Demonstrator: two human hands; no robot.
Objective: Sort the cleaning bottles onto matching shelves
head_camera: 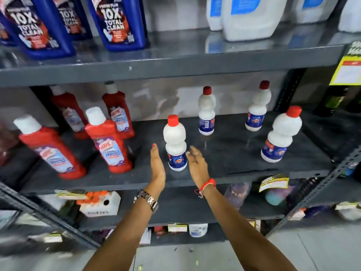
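Note:
A white bottle with a red cap and blue label (174, 142) stands upright near the front of the middle shelf (224, 153). My left hand (157, 165) is flat and open just left of it. My right hand (196, 162) is open just right of it, fingertips close to the label. Neither hand grips the bottle. Three more white bottles (206, 111) (257, 107) (281, 134) stand farther right and back. Several red bottles with white caps (108, 140) stand on the left of the same shelf.
The top shelf (175, 65) carries blue bottles (119, 22) on the left and large white jugs (250, 16) on the right. Lower shelves hold mixed packs and price tags (273, 182). A second rack (347, 169) stands at the right.

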